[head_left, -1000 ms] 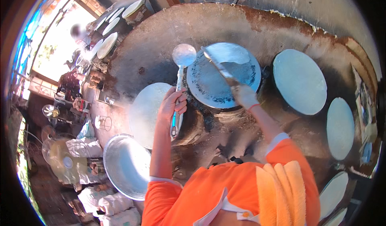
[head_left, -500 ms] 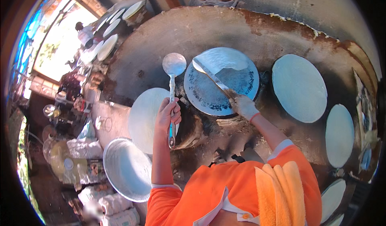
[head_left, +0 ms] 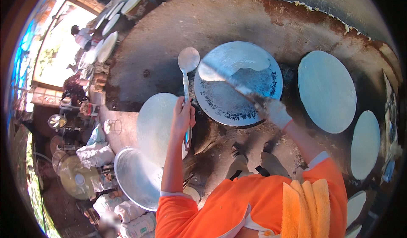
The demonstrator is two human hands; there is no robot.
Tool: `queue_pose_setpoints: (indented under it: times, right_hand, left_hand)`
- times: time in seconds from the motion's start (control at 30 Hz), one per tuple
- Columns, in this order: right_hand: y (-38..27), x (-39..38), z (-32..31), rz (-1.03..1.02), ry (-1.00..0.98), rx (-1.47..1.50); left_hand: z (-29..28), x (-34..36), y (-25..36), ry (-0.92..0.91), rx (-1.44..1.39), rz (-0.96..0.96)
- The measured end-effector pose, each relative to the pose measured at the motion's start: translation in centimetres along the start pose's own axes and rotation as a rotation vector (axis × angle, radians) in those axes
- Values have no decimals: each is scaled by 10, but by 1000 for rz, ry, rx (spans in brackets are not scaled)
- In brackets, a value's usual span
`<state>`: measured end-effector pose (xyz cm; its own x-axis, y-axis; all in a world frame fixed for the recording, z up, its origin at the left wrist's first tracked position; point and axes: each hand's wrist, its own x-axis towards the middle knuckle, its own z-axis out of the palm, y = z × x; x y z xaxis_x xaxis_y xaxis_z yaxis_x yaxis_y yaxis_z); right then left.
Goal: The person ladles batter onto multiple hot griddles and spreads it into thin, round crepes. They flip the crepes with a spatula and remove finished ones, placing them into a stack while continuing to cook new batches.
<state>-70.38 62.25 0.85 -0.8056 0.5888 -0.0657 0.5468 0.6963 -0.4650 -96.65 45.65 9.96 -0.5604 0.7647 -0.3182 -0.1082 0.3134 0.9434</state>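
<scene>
A long-handled metal ladle [head_left: 189, 59] stands bowl-up in my left hand [head_left: 183, 118], its fingers wrapped round the shaft. The ladle's bowl is just left of a round dark griddle [head_left: 224, 104]. White batter [head_left: 246, 58] covers the griddle's far part, while dark speckles show on the near part. My right hand [head_left: 276, 113], in a pale glove, grips a long flat spatula [head_left: 232, 83]. Motion blurs the spatula, which slants over the griddle toward its far left; whether it touches the batter I cannot tell.
Below my left hand are a pale round disc [head_left: 154, 119] and a large metal basin [head_left: 127, 174]. More pale discs [head_left: 326, 91] line the right side. A fan [head_left: 78, 178] and sacks stand at lower left. A person [head_left: 81, 38] is far off at upper left.
My right hand has moved rightward over the griddle's near right edge, with the spatula now blurred. The whole view has shifted a little. My left hand still holds the ladle upright.
</scene>
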Motion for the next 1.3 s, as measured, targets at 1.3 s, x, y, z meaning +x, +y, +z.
queue_pose_setpoints:
  times: [1.3]
  right_hand:
    - [-211, -37, 186, 574, 135, 1841]
  left_hand:
    - [-107, -128, -28, -159, -372, -29]
